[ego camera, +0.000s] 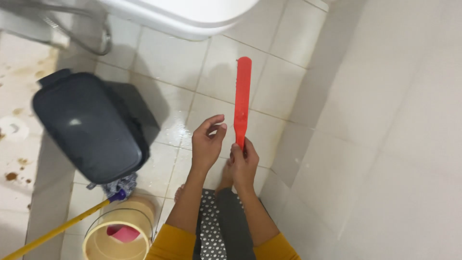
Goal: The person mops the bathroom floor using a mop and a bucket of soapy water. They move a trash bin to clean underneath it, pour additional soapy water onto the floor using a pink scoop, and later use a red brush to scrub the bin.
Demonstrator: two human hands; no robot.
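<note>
Our right hand is closed around the lower end of a red stick, a flat, narrow plastic strip with a rounded tip. We hold it upright, so nearly all of it rises above the fist, away from us, over the white floor tiles. Our left hand hangs just beside the right one, on its left, open and empty, with the fingers loosely curled and the thumb near the forefinger. It does not touch the stick; a narrow gap of floor shows between them.

Below both hands we see our forearms in mustard sleeves and a dotted grey garment, with bare toes showing beneath the right hand. Right of the right hand a tiled wall runs up close. Beyond the stick's tip, well past it, sits the white rim of a toilet.

Left of the left hand, well apart, stands a dark bin with its lid shut. Below the bin lies a mop head with a yellow handle, and next to it a cream bucket with something pink inside. Wet patches shine on the tiles near the left hand, and brown stains mark the floor far to the left. Nothing stands between our hands and the stick.
</note>
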